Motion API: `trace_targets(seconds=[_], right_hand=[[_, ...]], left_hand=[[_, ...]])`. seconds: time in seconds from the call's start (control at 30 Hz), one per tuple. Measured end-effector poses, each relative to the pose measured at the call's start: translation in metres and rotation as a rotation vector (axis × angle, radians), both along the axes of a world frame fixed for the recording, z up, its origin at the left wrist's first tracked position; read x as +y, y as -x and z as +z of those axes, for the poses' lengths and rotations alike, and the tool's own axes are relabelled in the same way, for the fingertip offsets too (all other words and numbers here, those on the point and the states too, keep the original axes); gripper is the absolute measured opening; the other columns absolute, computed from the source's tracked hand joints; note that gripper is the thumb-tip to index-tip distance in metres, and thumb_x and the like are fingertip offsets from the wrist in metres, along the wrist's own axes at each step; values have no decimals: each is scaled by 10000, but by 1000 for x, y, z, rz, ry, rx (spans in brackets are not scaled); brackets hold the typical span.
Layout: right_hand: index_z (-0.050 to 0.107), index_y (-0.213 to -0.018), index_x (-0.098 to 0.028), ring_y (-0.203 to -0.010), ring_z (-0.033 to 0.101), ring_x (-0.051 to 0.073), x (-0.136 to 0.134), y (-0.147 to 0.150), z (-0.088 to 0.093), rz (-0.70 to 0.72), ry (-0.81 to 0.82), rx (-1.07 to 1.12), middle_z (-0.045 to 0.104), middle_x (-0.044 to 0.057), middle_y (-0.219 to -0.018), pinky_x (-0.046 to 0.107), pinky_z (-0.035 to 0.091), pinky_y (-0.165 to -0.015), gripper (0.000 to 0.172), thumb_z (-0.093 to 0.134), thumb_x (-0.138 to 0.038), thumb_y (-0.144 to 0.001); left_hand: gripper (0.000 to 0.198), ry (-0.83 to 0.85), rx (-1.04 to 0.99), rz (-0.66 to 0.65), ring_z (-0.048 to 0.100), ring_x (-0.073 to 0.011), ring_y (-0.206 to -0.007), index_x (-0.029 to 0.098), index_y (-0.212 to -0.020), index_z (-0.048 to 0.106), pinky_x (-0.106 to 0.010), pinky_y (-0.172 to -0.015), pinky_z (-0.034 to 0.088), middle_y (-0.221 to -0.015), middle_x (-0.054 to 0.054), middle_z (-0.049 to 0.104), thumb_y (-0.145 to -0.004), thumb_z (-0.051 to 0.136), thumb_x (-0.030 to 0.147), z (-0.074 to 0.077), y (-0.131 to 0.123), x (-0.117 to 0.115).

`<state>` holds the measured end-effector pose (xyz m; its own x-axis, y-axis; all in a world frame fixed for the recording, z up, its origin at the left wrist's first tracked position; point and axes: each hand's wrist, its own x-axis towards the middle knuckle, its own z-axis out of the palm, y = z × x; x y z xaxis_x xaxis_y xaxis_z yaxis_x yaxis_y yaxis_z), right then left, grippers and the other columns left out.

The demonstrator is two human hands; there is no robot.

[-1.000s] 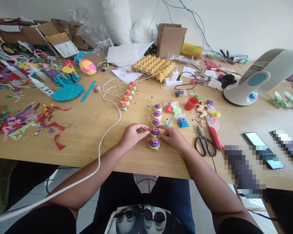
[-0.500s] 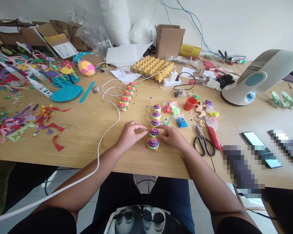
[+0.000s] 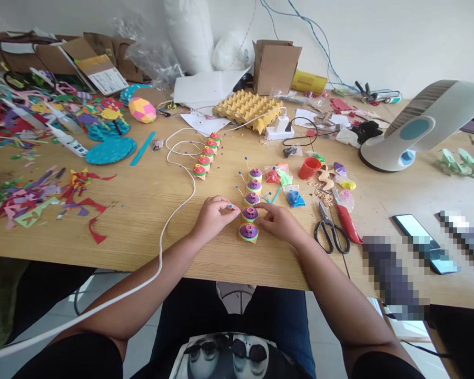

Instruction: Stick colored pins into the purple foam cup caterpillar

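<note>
A row of several purple-topped egg-carton cups (image 3: pixel 248 231) runs away from me at the middle of the table. My left hand (image 3: pixel 215 218) is at the row's left side, thumb and fingertips pinched on a thin stick with a blue tip, its far end near the second-closest cup. At the right side, my right hand (image 3: pixel 278 222) has its index finger against the row and the other fingers curled; nothing shows in it. Similar sticks with blue ends stand out from the farther cups. Farther left is a second row of red-topped cups (image 3: pixel 204 159).
A white cable (image 3: pixel 161 243) crosses the table left of my left arm. Scissors (image 3: pixel 332 235), a red-handled knife (image 3: pixel 349 223), a red cup (image 3: pixel 308 168) and blue clay (image 3: pixel 295 198) lie to the right. Paper scraps (image 3: pixel 26 197) cover the left; a yellow egg tray (image 3: pixel 248 109) is behind.
A blue tip now shows at my left fingertips, where a pale thin stick showed before. My right hand stays beside the row. The whole view has shifted slightly.
</note>
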<state>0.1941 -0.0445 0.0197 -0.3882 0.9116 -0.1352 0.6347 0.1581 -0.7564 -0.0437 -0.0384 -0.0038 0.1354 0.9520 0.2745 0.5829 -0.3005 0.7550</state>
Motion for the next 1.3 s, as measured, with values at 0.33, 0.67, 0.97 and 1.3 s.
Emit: trace_targets(seconds=[0.33, 0.67, 0.97, 1.3], right_hand=[[639, -1302, -226, -528, 466, 97, 0, 0, -2, 0, -11, 5, 537, -68, -595, 225, 307, -562, 447, 639, -319, -865], [633, -1307, -219, -515, 450, 98, 0, -1, -3, 0, 15, 32, 532, -69, -585, 222, 284, -542, 455, 638, -302, -860], [636, -1309, -223, -523, 454, 96, 0, -1, -3, -1, 9, 31, 547, -68, -591, 229, 301, -566, 459, 647, -292, -856], [633, -1310, -242, -568, 512, 105, -2, -1, 0, -14, -40, -60, 596, -50, -645, 235, 299, -573, 457, 660, -274, -854]], left_hand=[[123, 2, 4, 8, 637, -215, -947, 233, -804, 785, -371, -943, 458, -889, -39, 696, -806, 720, 336, 0, -1, 1], [95, 12, -15, -35, 654, -223, -978, 261, -840, 792, -385, -967, 462, -924, -31, 725, -795, 749, 332, -1, 2, 1], [129, 21, 7, -38, 648, -233, -1002, 267, -885, 790, -393, -973, 453, -963, -29, 719, -776, 772, 334, -2, 3, 1], [236, -21, 75, -46, 624, -238, -1035, 244, -956, 710, -384, -949, 451, -1032, -28, 725, -741, 799, 284, -6, 5, 1]])
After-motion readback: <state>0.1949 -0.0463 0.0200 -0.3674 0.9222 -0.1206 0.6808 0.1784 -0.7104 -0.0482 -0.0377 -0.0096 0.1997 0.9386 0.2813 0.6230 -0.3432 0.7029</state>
